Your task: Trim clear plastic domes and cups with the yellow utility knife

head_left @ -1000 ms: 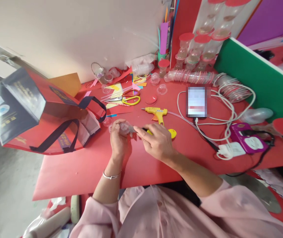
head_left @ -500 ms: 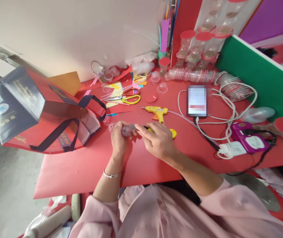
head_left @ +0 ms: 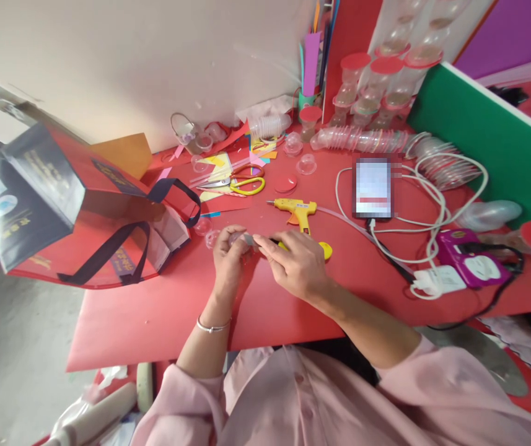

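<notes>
Red covers the desk [head_left: 163, 316], which stands against a pale wall [head_left: 130, 74], with the glue gun [head_left: 297, 207] lying on its side near the middle, nozzle to the left. Scissors [head_left: 248, 192] lie beyond the gun and to its left, the bag [head_left: 83, 248] stands well left of it, and the phone [head_left: 373, 186] and its white cable [head_left: 482, 179] are to its right. On the near side of the gun and to its left, the person holds a clear cup [head_left: 236, 237] above the desk and sets the grey tip of a slim tool [head_left: 249, 239], perhaps a knife, against or just beside it. If that tip is sharp, it could skid on the smooth curved plastic and nick the left fingers; too hard a push could crack the cup. The gun's nozzle, if hot, could burn a hand that strays upward. The left hand [head_left: 228, 260] is curled, thumb and fingers pinching the cup. The right hand [head_left: 300, 263] is closed round the tool's handle, forefinger stretched along it towards the tip; how firmly it grips, one cannot tell.
</notes>
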